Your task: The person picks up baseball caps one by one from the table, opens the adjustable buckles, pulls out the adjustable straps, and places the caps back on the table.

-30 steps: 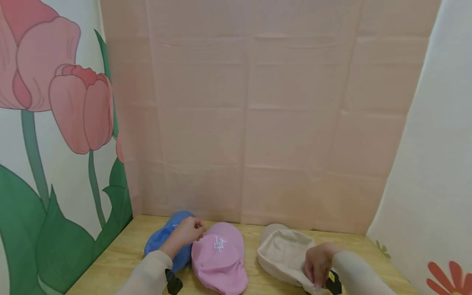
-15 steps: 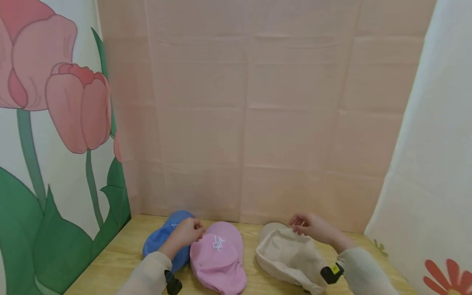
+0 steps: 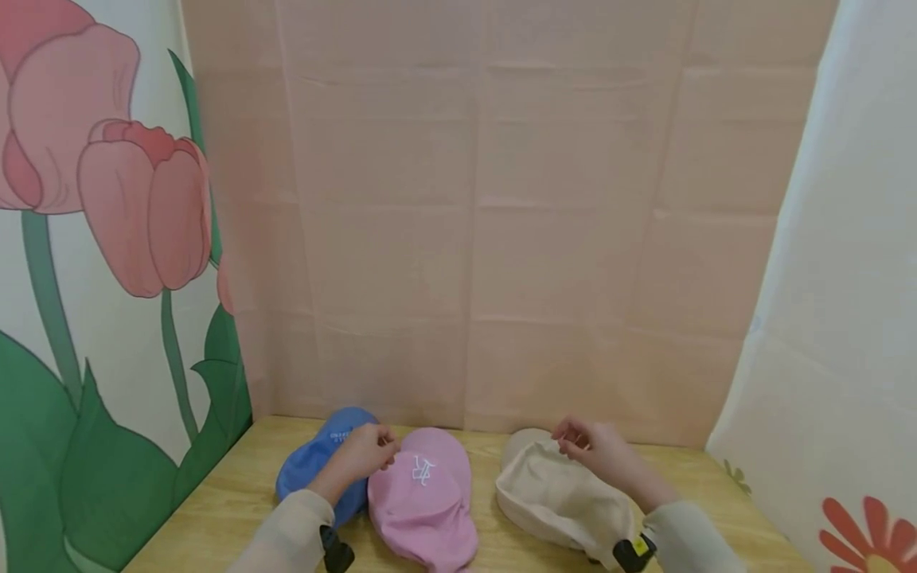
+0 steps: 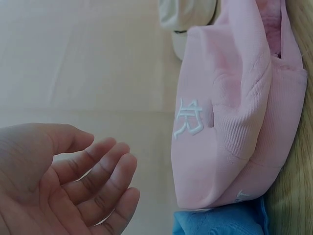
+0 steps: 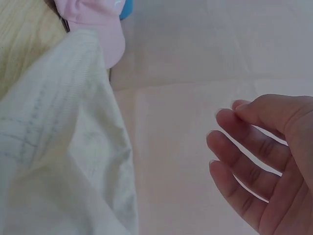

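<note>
Three caps lie side by side on the wooden table. The blue cap [image 3: 301, 469] is on the left, partly behind my left hand [image 3: 364, 454]. Beside it lies the pink cap [image 3: 426, 509], with white stitched letters on its front. To the right is the beige cap [image 3: 559, 501], its hollow inside facing up. My left hand hovers over the blue and pink caps, fingers loosely bent and holding nothing. Over the beige cap hangs my right hand [image 3: 591, 446], also holding nothing. In the right wrist view its fingers [image 5: 244, 166] are relaxed, apart from the beige fabric [image 5: 63, 137].
A pinkish-beige cloth [image 3: 466, 223] hangs behind the table [image 3: 215, 509]. On the left stands a panel with painted tulips [image 3: 146, 215]. A white panel [image 3: 845, 318] with a red flower borders the right side. Each wrist wears a black device [image 3: 337, 549].
My right hand has let go of the beige cap's near edge and moved up and away, over its far part. The left hand has stayed in place.
</note>
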The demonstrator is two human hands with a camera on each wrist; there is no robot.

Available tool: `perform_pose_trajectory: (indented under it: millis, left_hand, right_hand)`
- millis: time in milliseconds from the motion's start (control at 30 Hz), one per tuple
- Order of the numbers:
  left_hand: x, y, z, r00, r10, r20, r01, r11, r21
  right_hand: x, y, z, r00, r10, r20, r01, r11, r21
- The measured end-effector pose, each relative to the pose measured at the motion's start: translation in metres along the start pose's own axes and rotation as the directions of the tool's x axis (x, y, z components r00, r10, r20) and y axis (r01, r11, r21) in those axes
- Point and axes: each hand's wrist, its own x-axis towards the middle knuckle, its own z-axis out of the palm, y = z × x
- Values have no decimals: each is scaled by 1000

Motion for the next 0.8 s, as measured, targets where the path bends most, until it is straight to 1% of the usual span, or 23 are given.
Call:
perform_pose_trajectory:
  millis: [167,300,367,433,533,633,733,800]
  left_hand:
    - [-2,3,2,999,28,17,-28,999,29]
    - [-8,9,3,997,66,30,-68,997,38]
    - [-11,13,3,995,96,33,-97,994,56]
    - [-14,16,4,991,127,34,-130,987,94]
    - [-20,19,4,982,185,41,-189,969,161]
    - [-28,21,6,970,236,66,-245,943,227]
    - [-38,21,8,958,260,120,-283,918,276]
    - [-44,21,11,953,262,155,-299,901,313]
  right_hand:
    - [-2,7,6,998,31,46,-32,999,24]
    - [-4,10,8,997,45,62,-47,998,33]
    - [-4,11,9,997,43,67,-46,998,39]
    - [-4,11,9,997,44,71,-47,998,49]
    - [-3,11,9,996,47,73,-51,997,57]
    - [-3,11,10,996,53,70,-57,996,62]
    - [-3,11,11,996,58,71,-63,996,65]
    - [-3,11,11,996,59,72,-64,996,65]
